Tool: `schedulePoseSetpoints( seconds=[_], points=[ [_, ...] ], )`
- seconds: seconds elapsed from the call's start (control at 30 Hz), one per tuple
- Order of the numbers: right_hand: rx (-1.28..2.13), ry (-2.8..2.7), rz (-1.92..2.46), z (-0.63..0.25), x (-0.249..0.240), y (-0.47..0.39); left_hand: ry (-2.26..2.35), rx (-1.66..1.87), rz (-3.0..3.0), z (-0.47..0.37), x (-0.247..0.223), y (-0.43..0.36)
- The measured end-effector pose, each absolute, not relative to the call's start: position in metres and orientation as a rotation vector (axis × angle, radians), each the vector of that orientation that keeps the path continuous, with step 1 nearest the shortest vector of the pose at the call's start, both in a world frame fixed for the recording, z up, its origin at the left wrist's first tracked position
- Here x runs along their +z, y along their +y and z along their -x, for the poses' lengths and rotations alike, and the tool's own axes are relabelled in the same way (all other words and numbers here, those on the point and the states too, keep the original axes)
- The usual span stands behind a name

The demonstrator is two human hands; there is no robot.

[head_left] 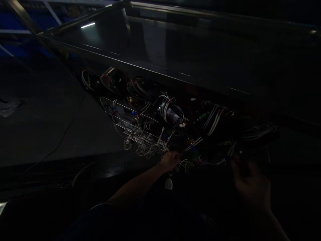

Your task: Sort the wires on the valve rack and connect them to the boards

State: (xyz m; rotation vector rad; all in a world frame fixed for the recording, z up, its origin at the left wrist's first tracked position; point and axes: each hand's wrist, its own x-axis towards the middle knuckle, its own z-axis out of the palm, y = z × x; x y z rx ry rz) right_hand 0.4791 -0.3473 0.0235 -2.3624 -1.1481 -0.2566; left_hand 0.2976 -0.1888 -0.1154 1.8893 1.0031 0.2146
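Dimly, a glossy panel (155,43) gleams above bundled wires (165,110) and dark floor (50,117)

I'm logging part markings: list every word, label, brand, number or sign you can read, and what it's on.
No readable text.
Wires and green part: any print is too dark and small to read.
Glossy panel: only reflections show.

No readable text, label, brand, number or sign anywhere in the dim head view.
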Motion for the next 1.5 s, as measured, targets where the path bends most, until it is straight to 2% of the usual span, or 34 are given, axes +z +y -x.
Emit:
schedulePoseSetpoints(
  seconds=[0.13, 0.23, 0.3, 0.43, 0.57, 0.8, 0.9, 1.0, 1.1, 1.23, 1.37, 1.5],
  points=[
    [-0.089, -1.32, 2.125, -0.454, 0.012, -0.339, 1.26, 0.39, -1.776, -0.271, -0.122, -0.188],
    [0.113, -1.454, 1.976, -0.437, -0.001, -0.323, 1.49, 0.692, -1.638, -0.255, -0.126, -0.173],
    [0.187, -1.463, 1.92, -0.427, -0.003, -0.309, 1.468, 0.784, -1.631, -0.248, -0.127, -0.159],
    [0.299, -1.434, 1.882, -0.411, 0.016, -0.278, 1.191, 0.521, -1.736, -0.245, -0.129, -0.137],
    [0.295, -1.391, 1.876, -0.395, 0.04, -0.243, 1.057, 0.282, -1.715, -0.248, -0.137, -0.149],
    [0.105, -1.562, 1.853, -0.38, 0.042, -0.221, 1.149, 0.078, -1.64, -0.232, -0.158, -0.201],
    [0.072, -1.692, 1.828, -0.384, 0.02, -0.236, 1.334, 0.132, -1.592, -0.219, -0.163, -0.192],
    [0.415, -1.806, 1.833, -0.386, -0.031, -0.245, 1.547, 0.23, -1.555, -0.201, -0.162, -0.172],
    [0.823, -1.613, 1.994, -0.381, -0.101, -0.23, 1.69, 0.294, -1.569, -0.182, -0.157, -0.155],
    [0.937, -1.469, 2.053, -0.371, -0.172, -0.186, 1.749, 0.292, -1.614, -0.171, -0.15, -0.143],
    [1.073, -1.334, 2.079, -0.366, -0.192, -0.162, 1.781, 0.261, -1.623, -0.172, -0.146, -0.133],
    [1.267, -1.238, 2.022, -0.369, -0.171, -0.179, 1.774, 0.398, -1.642, -0.177, -0.142, -0.141]
  ],
)
